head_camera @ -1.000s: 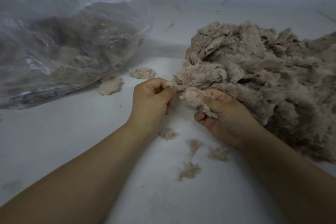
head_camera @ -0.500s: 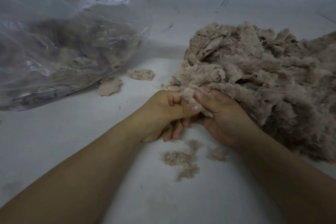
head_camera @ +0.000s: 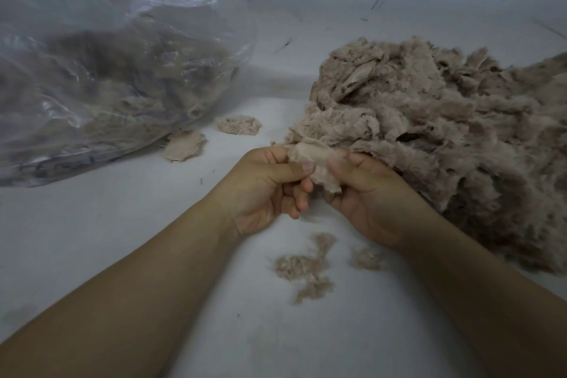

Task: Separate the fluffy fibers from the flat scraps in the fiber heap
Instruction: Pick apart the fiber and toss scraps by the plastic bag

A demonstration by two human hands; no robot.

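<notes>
On white tabletop (head_camera: pixel 92 239): left hand (head_camera: pixel 267 184) and right hand (head_camera: pixel 371 193) pinching flat scrap (head_camera: pixel 313 159) at fiber heap (head_camera: pixel 445 138) near edge, fingers clamped, scrap lying crosswise between.

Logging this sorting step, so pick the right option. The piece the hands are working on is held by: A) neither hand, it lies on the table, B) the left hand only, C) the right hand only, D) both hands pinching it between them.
D: the left hand and right hand both pinch the fiber piece at the fiber heap's near edge.
</notes>
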